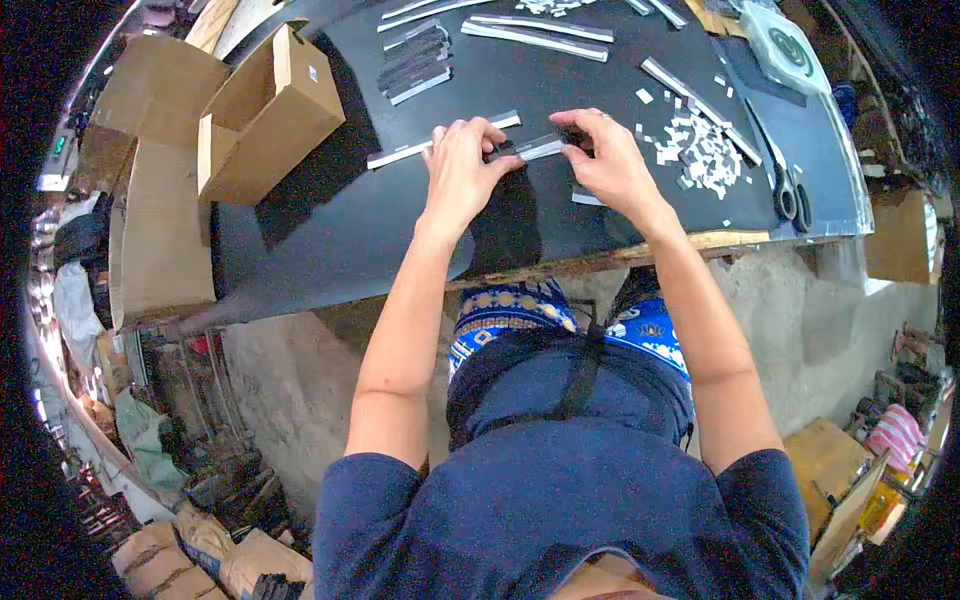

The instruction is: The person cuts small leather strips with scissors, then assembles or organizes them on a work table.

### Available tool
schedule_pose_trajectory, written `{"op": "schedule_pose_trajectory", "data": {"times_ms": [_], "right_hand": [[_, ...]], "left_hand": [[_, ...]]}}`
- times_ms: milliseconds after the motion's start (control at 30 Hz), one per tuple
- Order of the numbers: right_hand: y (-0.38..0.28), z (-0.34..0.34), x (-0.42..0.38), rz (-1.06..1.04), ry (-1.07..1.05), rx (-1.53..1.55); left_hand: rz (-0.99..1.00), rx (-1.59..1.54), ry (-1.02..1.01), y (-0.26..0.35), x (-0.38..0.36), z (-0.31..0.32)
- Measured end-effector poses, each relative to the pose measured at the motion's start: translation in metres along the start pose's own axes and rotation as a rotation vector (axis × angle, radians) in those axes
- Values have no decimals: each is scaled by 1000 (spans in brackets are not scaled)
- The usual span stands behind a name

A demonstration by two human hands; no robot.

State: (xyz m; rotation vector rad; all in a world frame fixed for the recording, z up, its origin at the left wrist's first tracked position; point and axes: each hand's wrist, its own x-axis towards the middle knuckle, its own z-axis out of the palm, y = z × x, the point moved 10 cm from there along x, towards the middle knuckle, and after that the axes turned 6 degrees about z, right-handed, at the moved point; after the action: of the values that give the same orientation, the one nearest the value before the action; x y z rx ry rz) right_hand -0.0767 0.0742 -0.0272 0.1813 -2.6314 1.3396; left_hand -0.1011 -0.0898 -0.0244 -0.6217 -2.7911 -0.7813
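Note:
Between my two hands a short black and white strip (541, 150) is held over the dark tabletop. The fingers of my left hand (464, 165) are closed on its left end, and my right hand (604, 160) pinches its right end. A longer white-edged strip (400, 154) lies on the table, passing behind my left hand. Under my right hand, part of another pale strip (587, 199) shows. To the right of my right hand is a scattered pile of small white and dark pieces (706, 155), with a long strip (700, 104) across it.
An open cardboard box (285, 125) stands on the table's left side. Scissors (787, 190) lie at the right, near a clear plastic packet (785, 50). Stacked dark strips (415, 62) and long white-edged strips (537, 36) lie farther back. The table's front edge (640, 252) runs before my body.

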Motion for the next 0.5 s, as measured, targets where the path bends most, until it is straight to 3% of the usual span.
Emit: {"op": "schedule_pose_trajectory", "data": {"times_ms": [200,300,367,500], "right_hand": [[-19,16,10,-209,-25,-188],[-18,21,16,-215,-77,-264],[-16,23,21,-178,-136,-266],[-13,27,19,-104,-228,-289]], "left_hand": [[-37,-63,-148,-11,11,16],[66,-20,-149,-5,12,18],[249,-21,-55,12,11,10],[102,-236,-146,8,3,18]]}}
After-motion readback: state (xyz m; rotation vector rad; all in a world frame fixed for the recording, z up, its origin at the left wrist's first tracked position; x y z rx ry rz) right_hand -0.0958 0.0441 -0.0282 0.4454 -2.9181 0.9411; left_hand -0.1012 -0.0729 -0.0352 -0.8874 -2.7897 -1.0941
